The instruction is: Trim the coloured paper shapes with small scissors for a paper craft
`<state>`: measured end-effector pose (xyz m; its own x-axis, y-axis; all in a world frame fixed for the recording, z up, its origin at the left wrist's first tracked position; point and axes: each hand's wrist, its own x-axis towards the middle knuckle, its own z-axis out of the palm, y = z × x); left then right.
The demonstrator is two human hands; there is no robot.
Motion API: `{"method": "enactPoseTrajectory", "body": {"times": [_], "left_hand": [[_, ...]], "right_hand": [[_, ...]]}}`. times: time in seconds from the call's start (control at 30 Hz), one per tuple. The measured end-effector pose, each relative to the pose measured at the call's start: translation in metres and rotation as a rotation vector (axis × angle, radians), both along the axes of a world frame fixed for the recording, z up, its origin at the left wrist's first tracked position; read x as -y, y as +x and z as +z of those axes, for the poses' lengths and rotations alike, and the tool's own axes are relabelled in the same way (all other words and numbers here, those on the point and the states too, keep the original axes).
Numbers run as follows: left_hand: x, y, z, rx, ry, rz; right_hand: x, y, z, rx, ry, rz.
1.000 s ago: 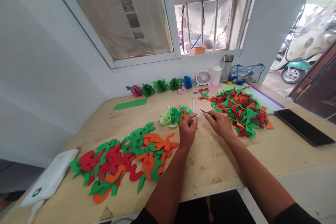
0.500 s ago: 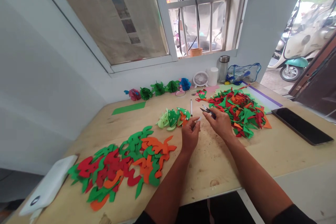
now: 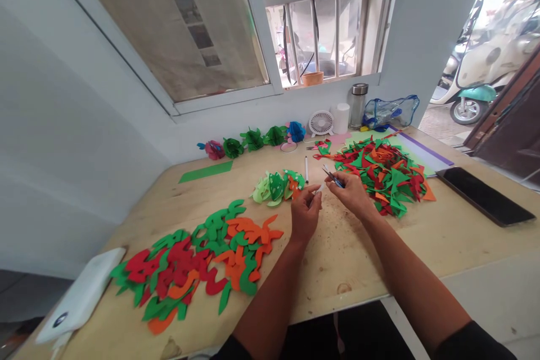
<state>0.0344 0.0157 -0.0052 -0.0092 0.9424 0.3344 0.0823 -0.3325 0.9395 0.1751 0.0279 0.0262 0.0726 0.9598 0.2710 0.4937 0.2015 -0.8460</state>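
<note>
My left hand [image 3: 305, 212] pinches a small whitish piece [image 3: 320, 188] between thumb and fingers; its exact kind is too small to make out. Close on the right, my right hand [image 3: 351, 194] grips a pair of scissors [image 3: 332, 176], whose blades point up and away to the left. The fingertips of both hands nearly meet at the whitish piece. Just beyond my left hand lies a small heap of light green, dotted green and orange cut pieces [image 3: 276, 187]. A white pen [image 3: 306, 170] rests on the table behind the hands.
Curved red, green and orange cutouts [image 3: 181, 261] spread at left. Scraps [image 3: 388, 174] are piled at right, near a dark phone or tablet [image 3: 485, 196]. Along the wall stand paper flowers [image 3: 253, 139], a small fan [image 3: 321, 123] and a bottle [image 3: 358, 106]. A white device [image 3: 82, 295] lies far left.
The scissors have turned, their blades now pointing more upward. My right fingertips have come nearer to the whitish piece. My left hand stays almost in place, and the view has shifted slightly.
</note>
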Motion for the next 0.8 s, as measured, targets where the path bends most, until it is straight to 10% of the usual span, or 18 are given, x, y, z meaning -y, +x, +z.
{"method": "enactPoseTrajectory", "body": {"times": [0.8], "left_hand": [[0.0029, 0.0007, 0.0073, -0.121, 0.045, 0.012]], "right_hand": [[0.0065, -0.0057, 0.0007, 0.497, 0.083, -0.134]]}}
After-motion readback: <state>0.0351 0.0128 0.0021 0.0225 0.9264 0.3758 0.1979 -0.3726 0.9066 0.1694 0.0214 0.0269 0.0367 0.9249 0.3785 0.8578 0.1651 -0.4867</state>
